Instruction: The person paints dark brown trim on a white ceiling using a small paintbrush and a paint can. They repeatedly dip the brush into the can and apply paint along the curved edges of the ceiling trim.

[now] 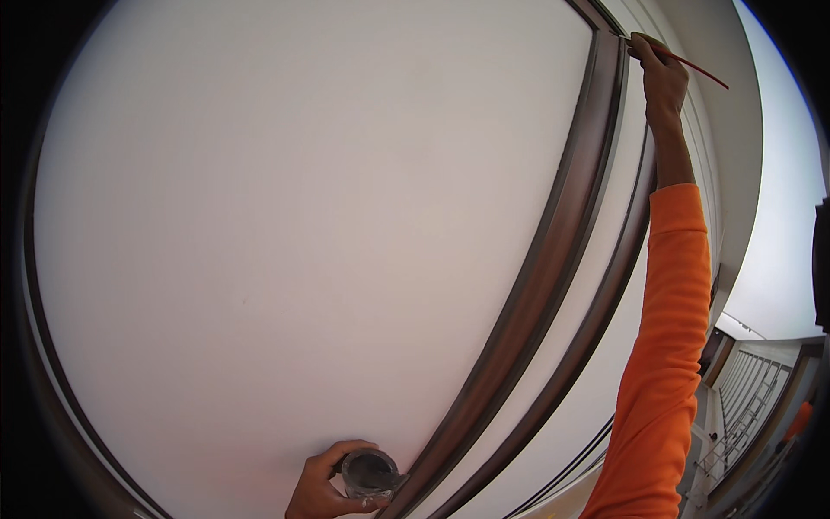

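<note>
At the upper right, my right hand [664, 82] is raised at the end of an orange sleeve. It pinches a thin paintbrush with a red handle [705, 73], and the tip meets the top corner of a dark brown wooden trim [596, 112]. Low in the view, my left hand [333, 484] is wrapped round a small clear cup [370, 473] with something dark inside. The cup is beside the lower part of the brown trim; I cannot tell whether they touch.
A broad white panel [303, 233] fills most of the view, framed by dark edging. A second brown strip [596, 337] runs beside the first. Pale mouldings and a ceiling lie at the upper right. White railings [754, 385] and an orange-clothed shape [800, 421] show at the lower right.
</note>
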A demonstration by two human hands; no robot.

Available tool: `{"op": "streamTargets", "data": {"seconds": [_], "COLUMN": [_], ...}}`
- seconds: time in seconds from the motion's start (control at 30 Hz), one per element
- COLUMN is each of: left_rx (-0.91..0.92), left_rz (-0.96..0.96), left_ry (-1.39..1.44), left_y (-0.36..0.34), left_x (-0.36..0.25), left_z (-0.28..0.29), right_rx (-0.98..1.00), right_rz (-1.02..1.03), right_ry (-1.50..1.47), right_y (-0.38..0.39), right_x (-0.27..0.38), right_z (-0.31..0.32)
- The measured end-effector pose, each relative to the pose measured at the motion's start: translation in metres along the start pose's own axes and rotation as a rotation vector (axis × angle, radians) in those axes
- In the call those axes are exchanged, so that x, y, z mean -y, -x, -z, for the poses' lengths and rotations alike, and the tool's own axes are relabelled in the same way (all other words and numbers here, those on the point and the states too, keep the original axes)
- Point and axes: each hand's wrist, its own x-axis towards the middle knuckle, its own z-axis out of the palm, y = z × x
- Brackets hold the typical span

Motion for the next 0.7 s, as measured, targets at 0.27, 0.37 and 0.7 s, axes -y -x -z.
{"op": "streamTargets", "data": {"seconds": [0.27,0.37,0.7], "left_rx": [0.105,0.13,0.241], "left_rz": [-0.086,-0.193,-0.095], "left_ry": [-0.17,-0.251,-0.185], "left_y": [-0.016,-0.016,-0.027], "left_x": [0.018,0.018,-0.003], "left_z": [0.002,0.008,0.019], "right_rx": [0.112,0.177,0.872], "right_rz": [-0.049,-0.194,-0.549], "right_ry": [-0.555,-0.669,-0.966], "right_y": [0.122,0.221,0.393], "right_x": [0.067,0.099,0.176], "right_z": [0.042,0.074,0.096]}}
